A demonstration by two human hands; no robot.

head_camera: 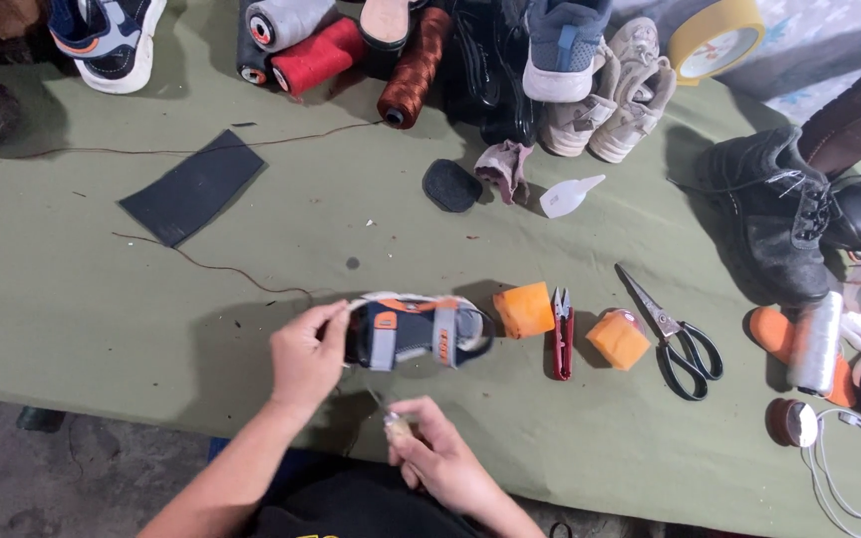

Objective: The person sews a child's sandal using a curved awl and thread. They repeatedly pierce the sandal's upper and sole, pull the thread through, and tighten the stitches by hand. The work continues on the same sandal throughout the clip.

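Overhead, a wide table under an olive-green cloth (82,299) fills the view, with a strip of grey concrete floor (72,478) along its near edge. Near the middle, the left hand (306,359) pinches the heel end of a small navy, grey and orange sandal (416,331) lying on the cloth. At about five o'clock from the left hand, the right hand (440,453) is closed around a small tool handle (397,426), off the table's edge. At three o'clock from the sandal lie an orange block (524,309), red thread snips (561,334), a second orange block (619,340) and black-handled scissors (675,339). Thread cones (316,55) and piled shoes (590,90) crowd twelve o'clock; a dark rubber sheet (193,186) lies at ten o'clock.
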